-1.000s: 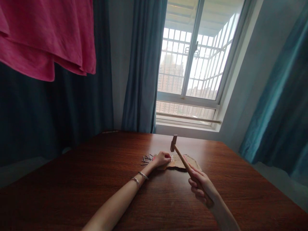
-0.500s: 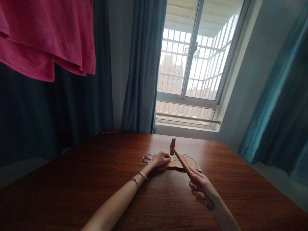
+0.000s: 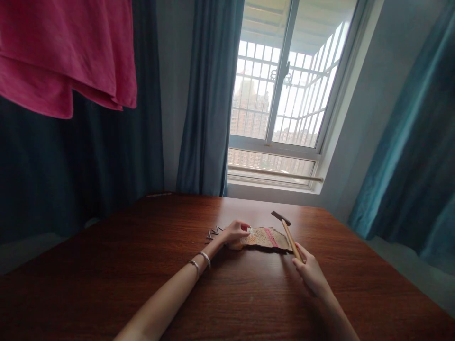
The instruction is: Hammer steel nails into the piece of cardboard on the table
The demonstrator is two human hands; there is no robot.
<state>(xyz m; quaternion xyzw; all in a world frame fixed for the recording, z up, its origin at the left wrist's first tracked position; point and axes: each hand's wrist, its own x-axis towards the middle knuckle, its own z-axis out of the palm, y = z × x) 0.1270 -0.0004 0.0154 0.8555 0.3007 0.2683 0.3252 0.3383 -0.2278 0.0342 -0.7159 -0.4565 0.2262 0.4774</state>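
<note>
Hammer (image 3: 288, 235) gripped by its handle in the right hand (image 3: 310, 270), held over the desk (image 3: 227, 293) near the right end of the cardboard (image 3: 262, 237). The left hand (image 3: 236, 232) is at the other end, fingers curled, whether around anything I cannot tell, with nails (image 3: 209, 235) lying just beside it

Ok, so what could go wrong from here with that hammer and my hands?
Two things, perhaps. Your left hand is at the left part of the pink-striped brown piece, and the hammer in your right hand is close by, so a stray blow might catch that hand. Also, loose nails lie on the table just left of your left hand, so a bump could scatter them or prick you.
</note>
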